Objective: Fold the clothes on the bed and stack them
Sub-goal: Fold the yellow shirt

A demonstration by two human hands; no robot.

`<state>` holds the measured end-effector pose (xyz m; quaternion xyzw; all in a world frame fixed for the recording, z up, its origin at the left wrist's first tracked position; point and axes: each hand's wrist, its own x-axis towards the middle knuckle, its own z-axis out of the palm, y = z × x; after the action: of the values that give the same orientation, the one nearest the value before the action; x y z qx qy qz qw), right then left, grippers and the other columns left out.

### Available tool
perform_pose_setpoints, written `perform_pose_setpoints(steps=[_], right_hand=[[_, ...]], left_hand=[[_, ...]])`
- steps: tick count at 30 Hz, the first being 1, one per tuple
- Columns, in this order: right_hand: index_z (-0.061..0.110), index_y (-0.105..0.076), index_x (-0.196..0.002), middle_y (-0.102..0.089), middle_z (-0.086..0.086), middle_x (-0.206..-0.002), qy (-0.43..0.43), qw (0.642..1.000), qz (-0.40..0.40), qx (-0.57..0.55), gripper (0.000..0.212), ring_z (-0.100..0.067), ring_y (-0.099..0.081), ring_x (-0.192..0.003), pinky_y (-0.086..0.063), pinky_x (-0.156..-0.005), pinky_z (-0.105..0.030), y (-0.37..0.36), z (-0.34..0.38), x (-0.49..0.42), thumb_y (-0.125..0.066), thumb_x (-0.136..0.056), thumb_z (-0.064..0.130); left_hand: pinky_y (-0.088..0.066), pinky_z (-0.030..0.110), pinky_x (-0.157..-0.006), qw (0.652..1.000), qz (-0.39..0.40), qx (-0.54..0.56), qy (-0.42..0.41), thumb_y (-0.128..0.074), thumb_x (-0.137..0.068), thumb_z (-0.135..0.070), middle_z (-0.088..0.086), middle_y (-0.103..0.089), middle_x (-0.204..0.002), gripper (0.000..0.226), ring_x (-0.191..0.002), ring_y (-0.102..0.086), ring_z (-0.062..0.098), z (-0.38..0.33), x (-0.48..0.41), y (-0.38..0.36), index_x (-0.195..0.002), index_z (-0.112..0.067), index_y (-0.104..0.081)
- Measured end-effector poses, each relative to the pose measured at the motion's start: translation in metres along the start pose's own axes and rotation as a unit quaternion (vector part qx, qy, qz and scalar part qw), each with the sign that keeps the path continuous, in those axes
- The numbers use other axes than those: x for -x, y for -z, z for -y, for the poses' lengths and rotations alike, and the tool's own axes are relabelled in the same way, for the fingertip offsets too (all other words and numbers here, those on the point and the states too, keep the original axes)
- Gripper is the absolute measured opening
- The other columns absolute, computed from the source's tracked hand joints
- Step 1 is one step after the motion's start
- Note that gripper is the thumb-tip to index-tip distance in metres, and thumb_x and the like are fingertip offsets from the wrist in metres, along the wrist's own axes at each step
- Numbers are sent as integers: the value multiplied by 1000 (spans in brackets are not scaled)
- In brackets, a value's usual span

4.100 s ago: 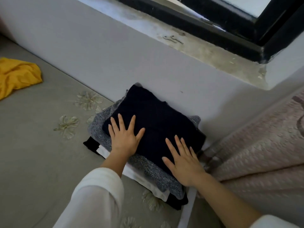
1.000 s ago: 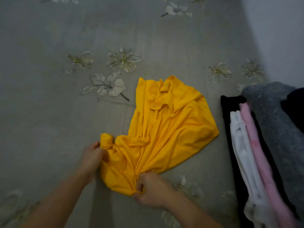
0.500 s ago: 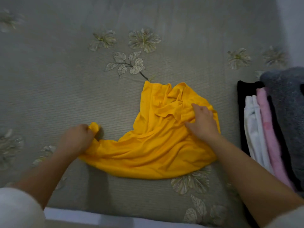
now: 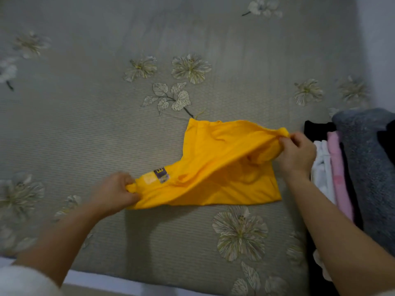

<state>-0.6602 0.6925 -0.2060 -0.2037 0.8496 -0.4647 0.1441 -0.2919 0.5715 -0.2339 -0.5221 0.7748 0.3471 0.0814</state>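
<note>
To the far left the grey flowered bed (image 4: 74,129) lies broad, with wide room out to that side and toward the far side. Its near edge runs as a pale strip (image 4: 96,278) along the bottom, beside a white sleeve (image 4: 19,280). The left hand (image 4: 115,192) has its fingers curled round the bunched left corner of the yellow garment (image 4: 224,167), which casts a shadow on the cover below. Just right of that grip sits a dark printed label (image 4: 161,174) (its letters too blurred to read). The garment stretches between both hands in the middle of the bed, its lower hem lying flat and its upper-left corner touching a printed leaf stem. The right hand (image 4: 297,154) pinches the bunched upper-right edge, raised off the bed. Just beside that hand the stack of folded clothes (image 4: 361,167), black, white, pink and grey, fills the right margin near the wall (image 4: 378,50), with only a narrow gap between garment and stack.
</note>
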Motion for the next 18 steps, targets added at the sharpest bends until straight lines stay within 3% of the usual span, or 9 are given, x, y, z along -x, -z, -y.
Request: perform_pose_setpoints(steps=[3,5,7,10,12,14,16,18], right_hand=[[-2,-55,-69,-54,-19,-77,-31,995,-2,91,31,-24,-45,-74,-23,-61,-30,20,-32,27,-41,-75,25],[-1,-59,-81,-56,-23,-93,-30,957,89,275,25,-32,-49,-89,-31,-71,-36,28,-56,49,-45,-77,21],[2,-58,-104,-53,-21,-113,28,906,146,397,28,-35,-44,-107,-34,-85,-44,26,-67,69,-56,-76,5],[6,-57,-118,-52,-17,-125,191,878,203,390,53,-38,-46,-116,-36,-94,-51,-2,-60,86,-66,-66,-1],[14,-53,-124,-50,-10,-129,297,802,291,429,57,-32,-46,-121,-34,-95,-47,-23,-55,92,-67,-69,8],[19,-36,-137,-36,-4,-141,284,730,356,510,64,-26,-31,-133,-25,-102,-47,-37,-57,96,-63,-79,25],[19,-33,-137,-31,-4,-143,238,705,336,578,66,-25,-25,-135,-21,-106,-49,-38,-63,93,-63,-81,38],[20,-45,-126,-37,-5,-137,234,679,313,622,50,-25,-30,-131,-21,-106,-51,-29,-62,87,-60,-83,39]], left_hand=[[-29,20,-45,984,179,22,-9,-70,-65,-20,-9,-44,-53,17,-48,-41,1,-5,14,-30,-59,-19,-54],[-34,17,-50,968,237,-78,-4,-68,-74,-22,-10,-52,-73,13,-67,-53,5,-4,20,-46,-85,-25,-62],[-41,23,-64,967,227,-117,24,-65,-77,-30,-5,-59,-91,27,-91,-60,16,-3,24,-59,-103,-25,-58],[-45,32,-76,978,106,-177,12,-55,-79,-57,-3,-64,-104,35,-100,-60,18,-8,28,-75,-102,-30,-50],[-41,36,-81,969,64,-238,-20,-46,-76,-72,-4,-62,-110,51,-106,-57,19,-12,34,-92,-106,-31,-46],[-40,39,-87,956,98,-273,-33,-46,-76,-74,-3,-58,-120,64,-115,-54,21,-14,41,-108,-122,-31,-42],[-40,38,-90,951,130,-277,-30,-50,-85,-58,0,-56,-126,54,-119,-52,23,-14,43,-114,-130,-29,-42],[-41,32,-79,987,82,-139,-9,-57,-87,-38,3,-62,-114,34,-109,-57,23,-14,39,-110,-118,-23,-56]])
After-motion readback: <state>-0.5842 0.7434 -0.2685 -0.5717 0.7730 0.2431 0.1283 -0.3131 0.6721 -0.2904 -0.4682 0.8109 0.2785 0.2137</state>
